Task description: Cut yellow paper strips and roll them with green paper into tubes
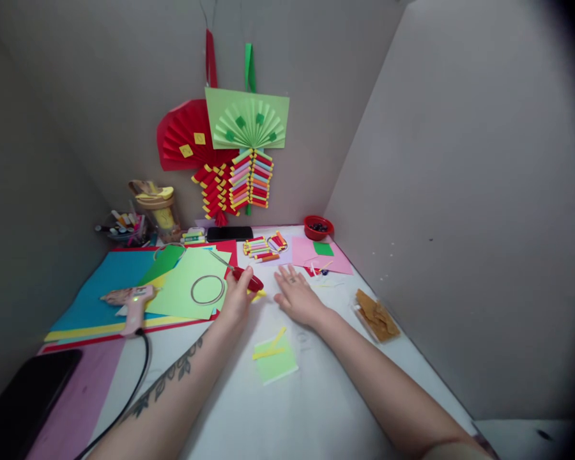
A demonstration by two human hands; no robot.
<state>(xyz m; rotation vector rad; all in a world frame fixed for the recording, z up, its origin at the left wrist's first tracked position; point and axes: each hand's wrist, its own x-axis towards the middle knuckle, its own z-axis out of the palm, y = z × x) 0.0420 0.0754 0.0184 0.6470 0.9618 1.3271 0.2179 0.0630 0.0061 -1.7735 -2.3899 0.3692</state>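
My left hand [239, 300] is closed around a pair of red-handled scissors [250, 279], whose thin metal end points up and left over the light green paper [184, 297]. A bit of yellow paper [256, 296] shows just beneath the handle. Palm down, with fingers stretched out, my right hand [297, 295] lies on the white table and holds nothing. Nearer to me, between my forearms, two yellow paper strips [271, 351] rest on a small light green piece of paper [276, 367].
A pink glue gun [137, 306] and a wire ring [207, 289] lie on stacked coloured paper at left. Small paper rolls [256, 247], a black phone [230, 234] and a red bowl [319, 227] are at the back. A clear box [376, 316] sits right. Paper fans [249, 121] hang on the wall.
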